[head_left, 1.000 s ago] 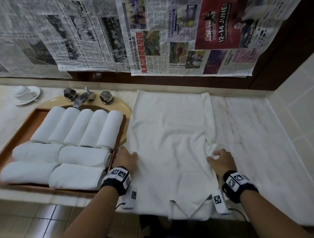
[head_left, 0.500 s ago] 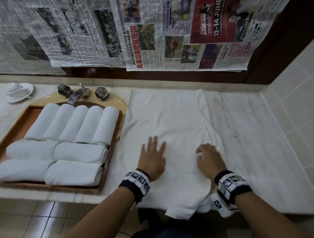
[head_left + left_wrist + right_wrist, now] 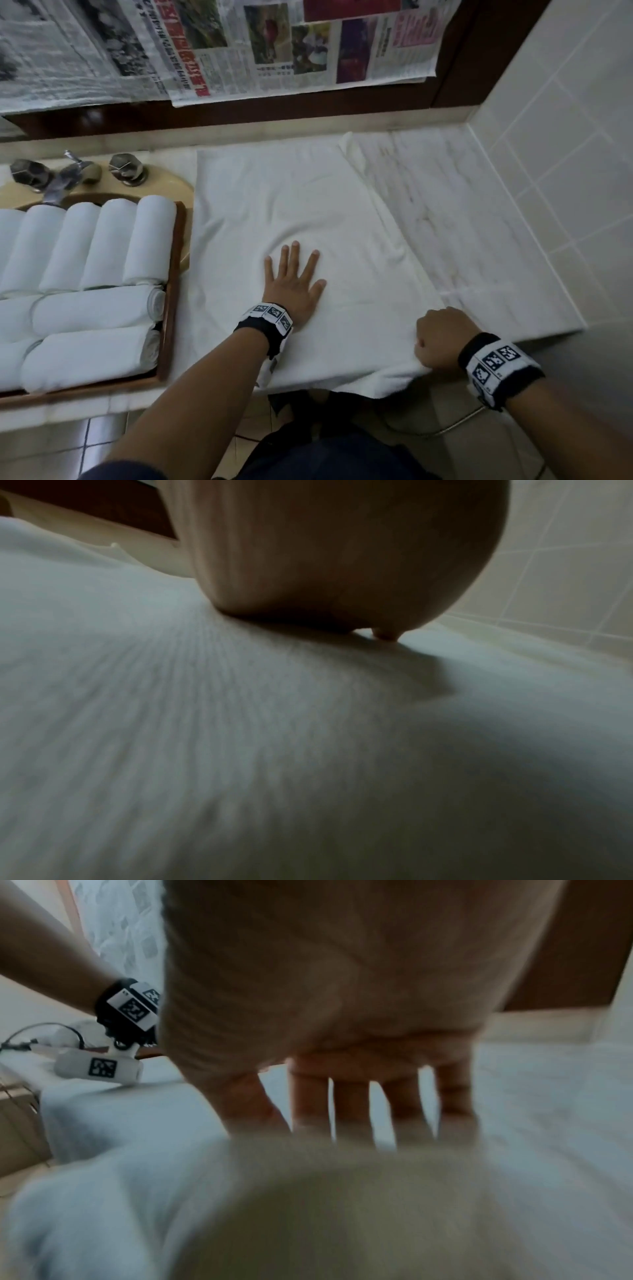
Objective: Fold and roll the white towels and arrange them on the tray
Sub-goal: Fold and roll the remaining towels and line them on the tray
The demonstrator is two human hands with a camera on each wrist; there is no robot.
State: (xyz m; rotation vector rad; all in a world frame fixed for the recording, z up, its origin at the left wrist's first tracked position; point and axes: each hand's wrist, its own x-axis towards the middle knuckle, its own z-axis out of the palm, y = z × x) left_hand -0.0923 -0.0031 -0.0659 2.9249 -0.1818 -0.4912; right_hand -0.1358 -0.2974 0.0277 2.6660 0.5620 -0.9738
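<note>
My left hand [image 3: 294,286] lies flat, fingers spread, pressing the middle of the white towel [image 3: 291,205] spread on the marble worktop [image 3: 479,222]. My right hand [image 3: 442,337] is clenched on the towel's near right corner at the worktop's front edge. Left of the towel, the wooden tray [image 3: 173,274] holds the rolled towels [image 3: 89,240] in rows.

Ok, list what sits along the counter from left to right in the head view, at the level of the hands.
Rolled towels in the wooden tray → left hand flat on the spread towel → right hand gripping that towel's near right corner → bare marble counter → tiled wall.
</note>
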